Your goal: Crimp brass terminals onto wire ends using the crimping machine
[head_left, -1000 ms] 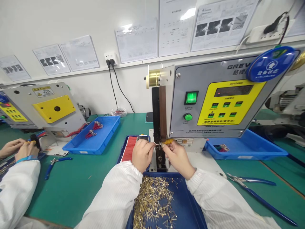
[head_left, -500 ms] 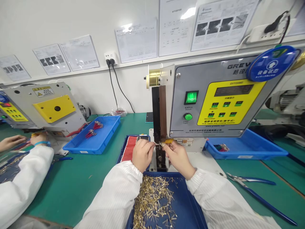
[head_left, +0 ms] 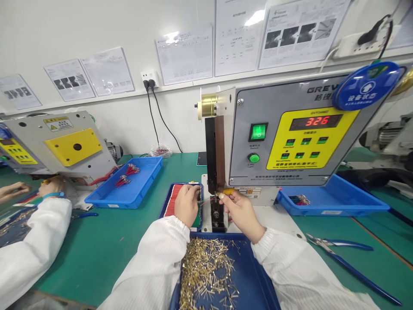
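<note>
My left hand (head_left: 187, 206) is pinched over a navy tray (head_left: 180, 189) packed with red wires (head_left: 172, 202), and a thin red wire (head_left: 207, 200) runs from it towards the welder's tip (head_left: 216, 196). My right hand (head_left: 240, 213) grips a small yellow part (head_left: 228, 191) right at that tip, its brass end close to the anvil. A blue tray (head_left: 254, 267) of loose brass terminals (head_left: 206, 271) lies just below both wrists. The welder's panel display (head_left: 315, 122) reads 326.
A co-worker's hands (head_left: 51, 186) and white sleeve (head_left: 32, 241) work at the left, beside a second machine (head_left: 58, 142). Blue trays (head_left: 124, 183) (head_left: 332, 200) holding red-wired pieces flank the welder. Blue-handled pliers (head_left: 351, 267) lie on the green mat at the right.
My left hand has drawn back left from the welder over the red wires, with a red wire now showing between my hands. The display has lit up with 326.
</note>
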Demonstrator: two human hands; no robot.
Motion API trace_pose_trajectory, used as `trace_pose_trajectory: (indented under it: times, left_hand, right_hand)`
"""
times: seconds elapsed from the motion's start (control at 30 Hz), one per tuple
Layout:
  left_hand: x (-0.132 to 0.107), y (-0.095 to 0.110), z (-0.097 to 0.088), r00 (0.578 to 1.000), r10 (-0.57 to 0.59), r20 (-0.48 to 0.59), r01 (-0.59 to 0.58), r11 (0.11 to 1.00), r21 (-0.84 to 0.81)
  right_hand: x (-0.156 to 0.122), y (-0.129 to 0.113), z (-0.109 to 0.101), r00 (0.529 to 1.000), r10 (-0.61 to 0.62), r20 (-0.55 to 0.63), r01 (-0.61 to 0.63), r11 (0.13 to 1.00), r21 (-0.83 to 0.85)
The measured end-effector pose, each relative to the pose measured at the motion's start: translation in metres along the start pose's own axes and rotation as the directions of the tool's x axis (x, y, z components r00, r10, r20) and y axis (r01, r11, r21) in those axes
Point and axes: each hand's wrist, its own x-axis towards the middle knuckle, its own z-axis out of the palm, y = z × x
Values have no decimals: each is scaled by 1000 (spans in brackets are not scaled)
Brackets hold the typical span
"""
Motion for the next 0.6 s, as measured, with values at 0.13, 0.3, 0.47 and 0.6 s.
trace_pose_trajectory:
  times: [0.13, 0.3, 0.47, 0.6]
  left_hand:
    - [0, 6, -1, 999, 40, -24, -40, 999, -19]
    - [-1, 15, -2, 995, 97, -35, -99, 993, -59]
    - [-2, 15, -4, 995, 98, -17, -98, 993, -63]
    - [-2, 15, -4, 994, 111, -17, -112, 992, -60]
  right_hand:
    - [2, -1, -5, 997, 0, 79, 1, 1000, -13]
    - [3, -8, -6, 994, 11, 107, -4, 998, -65]
    - [4, -7, -7, 993, 49, 109, -44, 998, -50]
    - [4, -5, -7, 993, 46, 106, -47, 999, 11]
